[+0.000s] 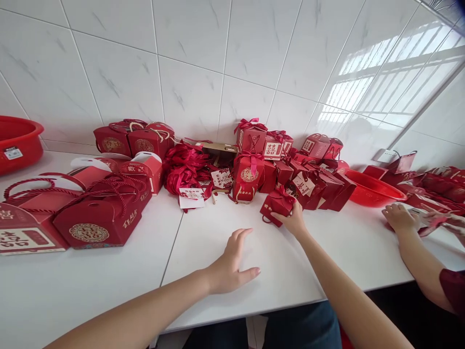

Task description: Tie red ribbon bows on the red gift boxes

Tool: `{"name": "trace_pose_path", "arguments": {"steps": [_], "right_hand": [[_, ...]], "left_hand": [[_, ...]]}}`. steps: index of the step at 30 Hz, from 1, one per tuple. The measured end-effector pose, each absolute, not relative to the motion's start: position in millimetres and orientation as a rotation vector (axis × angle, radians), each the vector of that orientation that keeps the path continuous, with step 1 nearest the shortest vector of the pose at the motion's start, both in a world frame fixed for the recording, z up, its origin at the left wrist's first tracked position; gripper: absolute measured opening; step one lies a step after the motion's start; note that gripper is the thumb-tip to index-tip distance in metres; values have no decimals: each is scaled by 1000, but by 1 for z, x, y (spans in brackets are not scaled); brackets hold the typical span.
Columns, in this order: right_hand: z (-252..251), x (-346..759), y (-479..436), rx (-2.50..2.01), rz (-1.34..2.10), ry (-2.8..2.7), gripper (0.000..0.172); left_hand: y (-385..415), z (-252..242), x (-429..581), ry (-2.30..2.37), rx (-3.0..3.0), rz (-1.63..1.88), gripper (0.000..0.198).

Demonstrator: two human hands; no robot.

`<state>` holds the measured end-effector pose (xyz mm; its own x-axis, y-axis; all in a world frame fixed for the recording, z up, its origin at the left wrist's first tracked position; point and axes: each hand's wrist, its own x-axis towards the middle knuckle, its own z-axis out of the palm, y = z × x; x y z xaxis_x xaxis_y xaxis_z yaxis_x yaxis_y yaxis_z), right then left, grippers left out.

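Observation:
My right hand (pixel 292 220) is closed on a small red gift box (pixel 275 205) with a ribbon bow on top and gold print on its side. The box is tilted, close to the table top and in front of the other boxes; whether it touches the table I cannot tell. Over the white table (pixel 203 247), my left hand (pixel 232 264) is open, thumb and fingers apart, with nothing in it. Beyond it stands an upright red box (pixel 248 177) with a bow and gold cord. A heap of red ribbons (pixel 185 165) and printed white tags (pixel 192 196) lies to its left.
Large red boxes with rope handles (pixel 98 218) fill the left side. Red basins stand far left (pixel 18 145) and right (pixel 374 186). Several small red boxes (pixel 323 186) crowd the back. A co-worker's hands (pixel 403 218) work at the right edge. A tiled wall (pixel 192 63) rises behind.

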<state>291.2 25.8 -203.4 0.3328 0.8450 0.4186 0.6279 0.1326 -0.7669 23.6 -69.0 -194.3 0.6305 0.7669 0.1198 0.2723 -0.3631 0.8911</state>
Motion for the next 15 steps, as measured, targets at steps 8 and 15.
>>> {"name": "trace_pose_path", "arguments": {"steps": [8, 15], "right_hand": [[-211, 237, 85, -1714, 87, -1118, 99], [-223, 234, 87, -1596, 137, -1213, 113]], "left_hand": [[-68, -193, 23, 837, 2082, 563, 74], [-66, -192, 20, 830, 2231, 428, 63]]}}
